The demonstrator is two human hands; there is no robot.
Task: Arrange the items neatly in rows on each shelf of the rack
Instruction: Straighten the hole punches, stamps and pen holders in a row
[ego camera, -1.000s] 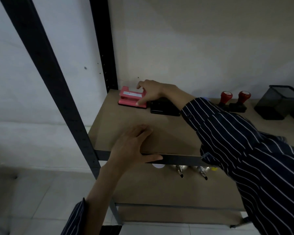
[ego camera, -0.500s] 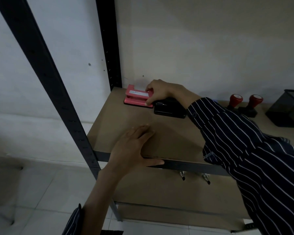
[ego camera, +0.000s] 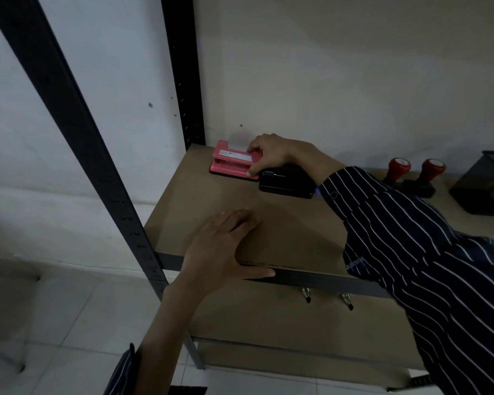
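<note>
As the upper shelf [ego camera: 211, 206] now lies: a row is forming along its 12 o'clock edge, against the wall; I judge this shelf well along but not finished.
Pink hole punch [ego camera: 231, 163]: flat on the board at the shelf's 11 o'clock corner, by the rear post of the rack [ego camera: 183, 81].
Right hand [ego camera: 271, 153]: reaches across to 11 o'clock; thumb on the punch's near edge, fingers curled over its top, clamped on its 3 o'clock end.
Black punch [ego camera: 285, 183]: just at 3 o'clock of the pink one, so close that I cannot tell whether they touch; the right wrist hangs over it.
Red-handled stamps [ego camera: 398, 171]: two, upright, side by side, further toward 3 o'clock in the same line.
Black mesh box [ego camera: 485, 186]: at the far 3 o'clock end, cut by the frame edge.
Left hand [ego camera: 220, 252]: flat at the 6 o'clock edge, fingers straight and together on the board, thumb along the front rail, holding nothing.
Left to do: probably squaring the pink punch with its neighbours, then the shelves below.
Lower shelf [ego camera: 268, 320]: mostly hidden and dark; two small metal pieces [ego camera: 306, 295] show just under the rail, too small to name.
Surface: bare brown board, matt, on a dark metal frame.
Room: dim; pale wall [ego camera: 340, 81] with a few small marks, pale tiled floor [ego camera: 54, 323] at 7 o'clock.
</note>
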